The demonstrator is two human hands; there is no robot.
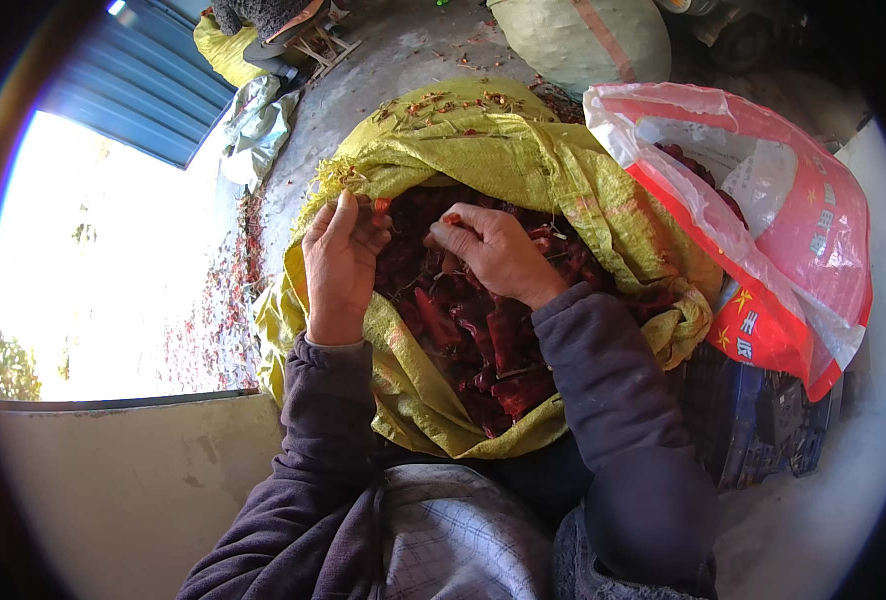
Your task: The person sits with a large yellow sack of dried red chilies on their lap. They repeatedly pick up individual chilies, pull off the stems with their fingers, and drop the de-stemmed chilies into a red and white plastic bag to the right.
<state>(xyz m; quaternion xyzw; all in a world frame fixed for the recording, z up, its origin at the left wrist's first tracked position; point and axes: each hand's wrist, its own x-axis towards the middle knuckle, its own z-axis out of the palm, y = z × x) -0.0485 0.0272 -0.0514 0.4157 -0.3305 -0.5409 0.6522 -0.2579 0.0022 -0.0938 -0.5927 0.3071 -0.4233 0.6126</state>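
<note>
Before me a yellow woven sack [413, 360] stands with its mouth rolled down, full of dried red chili peppers [439, 319]. Over the left side of its mouth, my left hand [341, 262] pinches a stem between thumb and fingers. A small orange-red chili piece [381, 205] shows at those fingertips. My right hand [499, 251] is above the peppers, a short way from the left. Its thumb and forefinger close on a small red chili piece [452, 218], whose other end is hidden by the fingers.
A red-and-white plastic bag [803, 195] with dark red peppers leans at the right. Stem bits lie on a yellow sack surface [443, 101] beyond. A large pale sack [585, 37] stands farther back. Someone in dark clothes [263, 22] sits by another yellow sack [225, 52]. A blue metal door [142, 82] is at left.
</note>
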